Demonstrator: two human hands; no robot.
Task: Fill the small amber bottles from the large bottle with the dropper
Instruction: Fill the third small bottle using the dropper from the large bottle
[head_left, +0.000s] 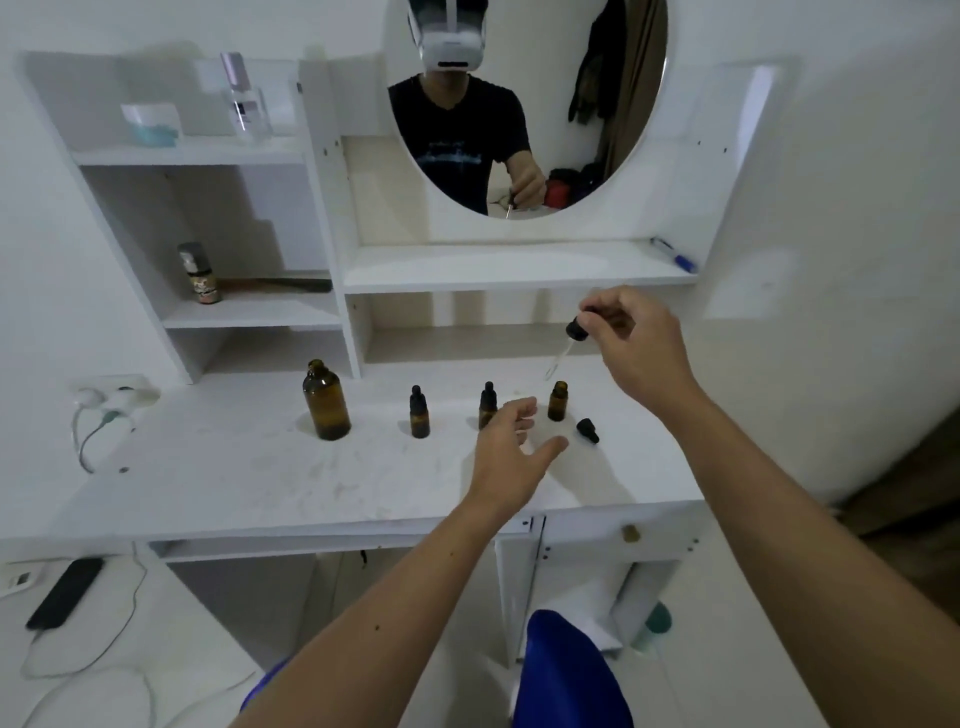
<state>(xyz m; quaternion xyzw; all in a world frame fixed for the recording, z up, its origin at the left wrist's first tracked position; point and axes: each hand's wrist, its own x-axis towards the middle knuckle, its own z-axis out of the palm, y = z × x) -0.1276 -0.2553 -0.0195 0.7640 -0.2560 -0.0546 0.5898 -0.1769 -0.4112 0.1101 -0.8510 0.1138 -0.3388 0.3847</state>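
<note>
Now the right hand (631, 343) pinches the dropper (569, 340) just above the uncapped small bottle (557, 400); left hand (511, 447) hovers open beside it. Two capped bottles (419, 413) left of it, big bottle (325, 401) furthest left.

We are listing: a round mirror (524, 104) hanging above the white counter (260, 467); a clear pump bottle (244, 98) and a white jar (151, 123) standing on the top shelf; a small dark spray bottle (200, 274) standing lower down; a blue pen (674, 254) lying on the ledge; a black phone (65, 592) lying bottom left.
</note>
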